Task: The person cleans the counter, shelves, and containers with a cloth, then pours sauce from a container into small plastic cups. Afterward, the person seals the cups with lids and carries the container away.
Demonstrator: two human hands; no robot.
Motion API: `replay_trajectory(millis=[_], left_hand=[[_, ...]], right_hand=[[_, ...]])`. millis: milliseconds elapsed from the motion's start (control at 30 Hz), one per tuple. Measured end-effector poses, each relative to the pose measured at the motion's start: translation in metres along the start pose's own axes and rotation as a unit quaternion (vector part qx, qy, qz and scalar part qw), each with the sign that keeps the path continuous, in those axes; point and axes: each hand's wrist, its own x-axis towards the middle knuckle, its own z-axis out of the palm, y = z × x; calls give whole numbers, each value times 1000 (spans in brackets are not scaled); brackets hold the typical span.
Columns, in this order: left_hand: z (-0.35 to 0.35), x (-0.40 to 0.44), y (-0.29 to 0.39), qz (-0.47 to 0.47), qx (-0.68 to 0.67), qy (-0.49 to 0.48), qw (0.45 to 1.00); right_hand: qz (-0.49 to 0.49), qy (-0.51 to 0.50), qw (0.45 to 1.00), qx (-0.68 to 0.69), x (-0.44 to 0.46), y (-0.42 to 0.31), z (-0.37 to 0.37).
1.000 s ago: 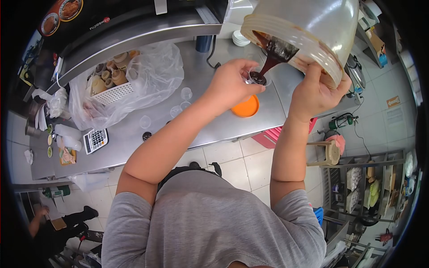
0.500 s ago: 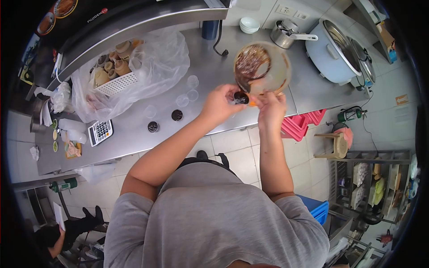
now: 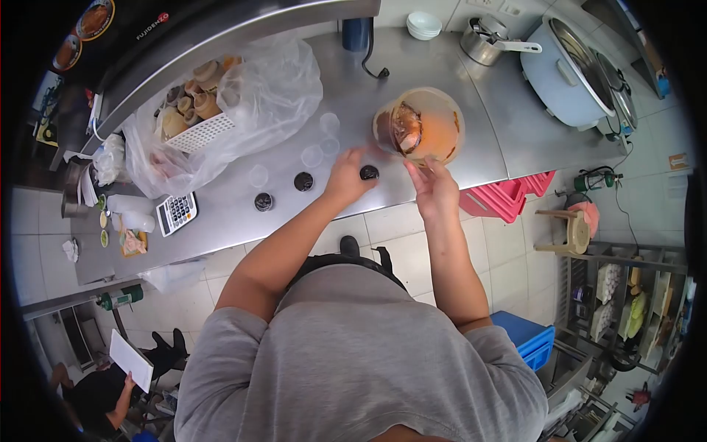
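My left hand (image 3: 352, 179) is on the steel counter (image 3: 442, 66), its fingers around the left side of a small cup of dark sauce (image 3: 369, 173). Two more filled cups stand to its left, one (image 3: 303, 181) nearer and one (image 3: 264, 202) farther. My right hand (image 3: 436, 186) touches the near rim of a large clear tub (image 3: 451, 121), fingers apart. Dark sauce coats the tub's inside, and orange shows through its bottom. Several clear empty cups or lids (image 3: 312, 155) lie behind the filled cups.
A plastic bag (image 3: 283, 88) surrounds a white basket (image 3: 200, 134) of bottles. A calculator (image 3: 177, 212) lies at the left. White bowls (image 3: 424, 25), a metal pot (image 3: 480, 46) and a large cooker (image 3: 563, 81) stand at the back. A person (image 3: 110, 398) holds a white board.
The tub went from tilted over the cup to standing on the counter, over where the orange lid lay. My left hand lowered the cup to the counter. The hands moved apart.
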Motion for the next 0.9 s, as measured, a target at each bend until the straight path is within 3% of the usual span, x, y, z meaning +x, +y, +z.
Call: replay_trajectory(millis=[100,200,300,400,467,500,600,700,833,900], left_hand=[[-21,33,3,23,40,84,995],[-34,75,-14,12,232,105,967],[-24,110,-54,-70,347,-75,932],[-39,119,-26,-27,333,-79,939],[-52,115,12,39,98,30,994],[-61,110,32,70,-25,81,994],[-87,94,89,61,-287,93,951],[-100,77,123,28,-458,0,888],[-115,53,169,60,-580,-43,811],[-125,47,188,69,-585,-59,806]], right_hand=[[-25,-5,1000,5,0,-8,-4],[-73,0,997,-1,-12,-23,8],[-126,45,990,-32,-16,-35,12],[-227,38,971,-60,-22,-56,19],[-317,36,943,-90,-28,-75,24],[-364,32,926,-100,-29,-85,30],[-479,0,871,-109,-47,-117,62],[-558,-47,821,-108,-50,-143,90],[-632,-101,757,-134,-57,-159,127],[-644,-124,743,-133,-61,-159,145]])
